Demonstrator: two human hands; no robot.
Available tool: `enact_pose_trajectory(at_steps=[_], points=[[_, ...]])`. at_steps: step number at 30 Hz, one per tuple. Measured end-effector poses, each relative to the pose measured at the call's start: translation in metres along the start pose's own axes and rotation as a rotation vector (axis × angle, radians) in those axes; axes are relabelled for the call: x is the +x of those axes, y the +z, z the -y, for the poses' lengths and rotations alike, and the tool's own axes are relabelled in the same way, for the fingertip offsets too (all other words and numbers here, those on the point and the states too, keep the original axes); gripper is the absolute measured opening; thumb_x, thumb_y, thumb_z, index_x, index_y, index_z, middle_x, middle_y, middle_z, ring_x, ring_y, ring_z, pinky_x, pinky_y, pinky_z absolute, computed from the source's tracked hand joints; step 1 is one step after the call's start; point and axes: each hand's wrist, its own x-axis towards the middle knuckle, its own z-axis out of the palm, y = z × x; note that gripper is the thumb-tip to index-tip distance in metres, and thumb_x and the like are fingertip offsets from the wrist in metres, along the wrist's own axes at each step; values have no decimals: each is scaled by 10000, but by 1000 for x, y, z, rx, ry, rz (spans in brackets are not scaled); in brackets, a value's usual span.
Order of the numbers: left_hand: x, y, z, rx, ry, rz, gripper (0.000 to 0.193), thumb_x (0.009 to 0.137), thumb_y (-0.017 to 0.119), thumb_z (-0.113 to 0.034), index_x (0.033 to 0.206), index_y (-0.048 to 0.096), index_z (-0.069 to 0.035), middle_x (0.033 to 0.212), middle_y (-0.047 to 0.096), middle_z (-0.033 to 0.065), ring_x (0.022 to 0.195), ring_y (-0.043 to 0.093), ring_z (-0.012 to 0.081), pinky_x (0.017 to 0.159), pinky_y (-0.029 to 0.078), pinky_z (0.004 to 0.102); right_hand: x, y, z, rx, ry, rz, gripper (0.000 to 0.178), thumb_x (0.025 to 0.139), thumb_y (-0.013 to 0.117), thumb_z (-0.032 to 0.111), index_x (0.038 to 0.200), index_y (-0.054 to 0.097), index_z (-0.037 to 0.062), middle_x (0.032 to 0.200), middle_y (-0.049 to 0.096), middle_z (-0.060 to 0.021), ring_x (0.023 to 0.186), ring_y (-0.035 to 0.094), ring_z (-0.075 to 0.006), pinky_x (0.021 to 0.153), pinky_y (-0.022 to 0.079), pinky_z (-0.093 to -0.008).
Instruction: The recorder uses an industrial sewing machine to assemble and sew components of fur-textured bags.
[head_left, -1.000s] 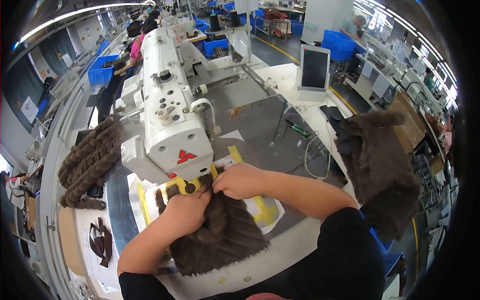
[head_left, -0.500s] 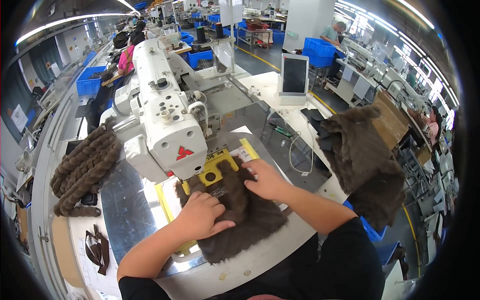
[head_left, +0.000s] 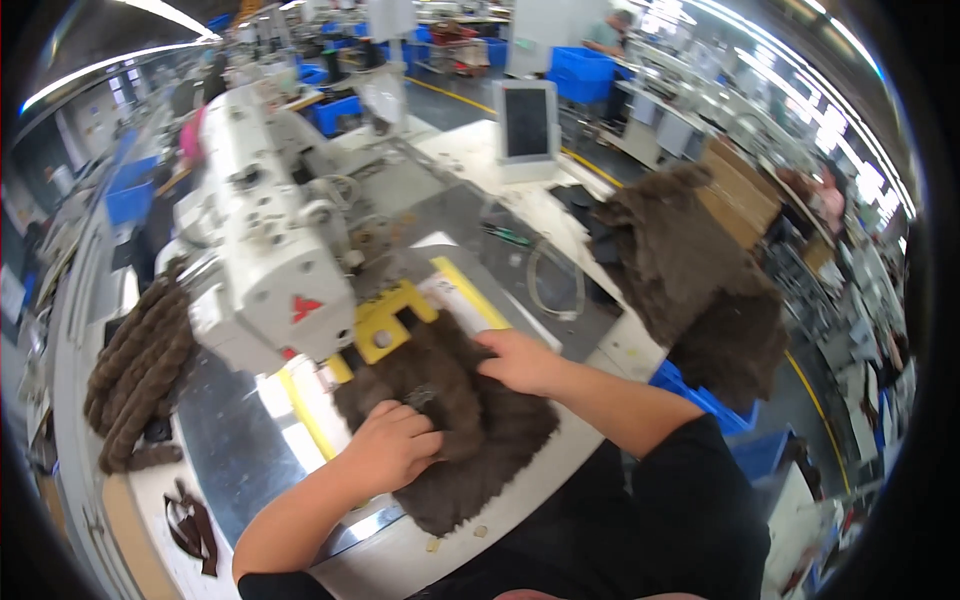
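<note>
left grip point(head_left: 390, 448) and right grip point(head_left: 522, 362), closure unclear, brown fur point(head_left: 475, 420) between and beneath

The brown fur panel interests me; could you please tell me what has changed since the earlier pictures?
The brown fur panel has slid toward the person, baring more of the yellow clamp plate. The left hand and right hand drew back with it, away from the sewing machine head; both remain on the panel. The ribbed fur strips and display screen stayed put.
</note>
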Motion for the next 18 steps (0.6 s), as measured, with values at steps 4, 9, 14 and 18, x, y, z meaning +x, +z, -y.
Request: enact_pose_trajectory(at_steps=[4,9,14,18], points=[[-6,-9,-21,27,-18,-43,274,712,828,-294,850,661,-126,824,572,27,824,574,266,812,444,408,-13,-1,19,-39,-120,-104,278,900,606,124,1167,650,60,1085,687,-230,1069,648,-418,912,513,-461],[-4,2,-17,11,-77,-149,566,763,819,-439,1184,706,-77,1131,641,134,1007,580,351,901,456,448,-37,-59,50,-130,-176,-267,277,894,550,56,1154,647,50,1059,684,-244,1052,637,-450,889,517,-501],[-9,7,-14,19,-195,-138,587,782,812,-416,1230,680,-60,1180,636,168,1074,577,366,955,450,473,-48,-157,67,-284,-318,-464,308,873,575,42,1159,688,57,945,694,-229,878,692,-360,806,556,-419],[-8,11,-9,0,-235,-96,580,766,830,-360,1235,675,-55,1194,631,176,1086,576,375,961,454,472,-64,-257,87,-576,-247,-616,337,893,535,48,1198,676,24,1039,718,-45,985,630,-122,907,519,-302]])
